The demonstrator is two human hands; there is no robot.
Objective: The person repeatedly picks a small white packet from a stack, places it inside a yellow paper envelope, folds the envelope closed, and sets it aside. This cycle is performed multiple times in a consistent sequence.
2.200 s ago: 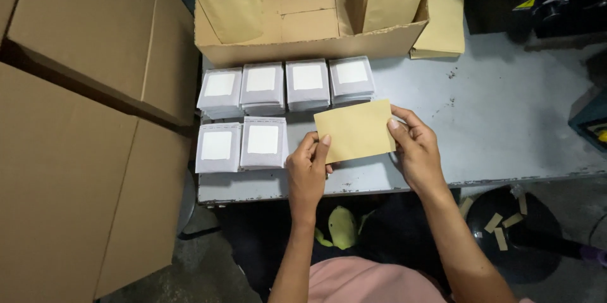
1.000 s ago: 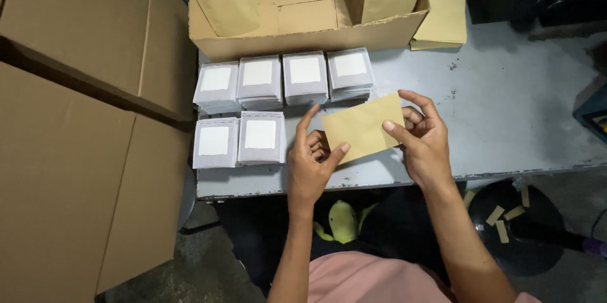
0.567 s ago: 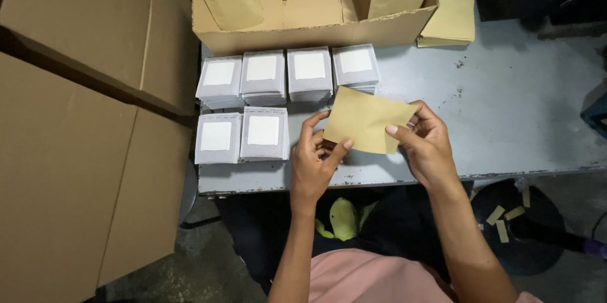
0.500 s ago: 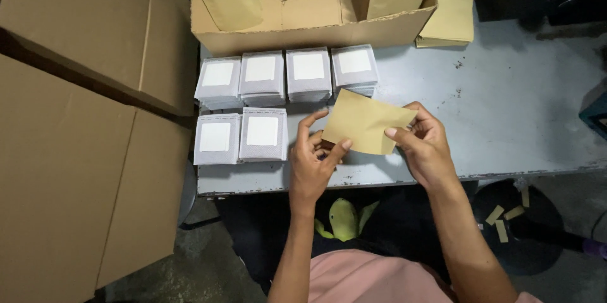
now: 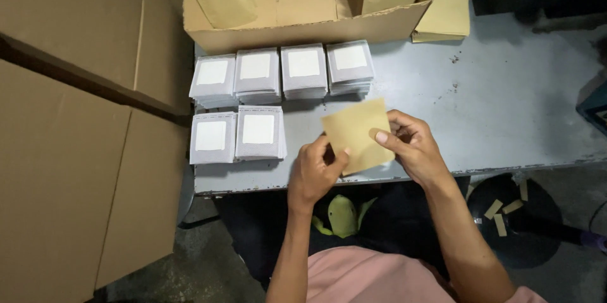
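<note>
Both hands hold a small tan paper envelope [image 5: 355, 131] just above the near edge of a grey metal table [image 5: 506, 107]. My left hand [image 5: 314, 173] pinches its lower left corner. My right hand [image 5: 410, 145] grips its right edge with the thumb on the face. The envelope is tilted, its top leaning left. To the left lie several stacks of grey packets with white labels [image 5: 259, 132], in a back row and a front row.
An open cardboard box [image 5: 303, 24] with tan envelopes stands at the table's back. A flat pile of tan envelopes [image 5: 447, 12] lies to its right. Large cardboard sheets [image 5: 76, 151] lean on the left. Paper scraps [image 5: 502, 211] lie on the floor.
The envelope has turned from nearly level to a steeper tilt and come slightly nearer to me. My left hand slid from its left edge to its lower corner.
</note>
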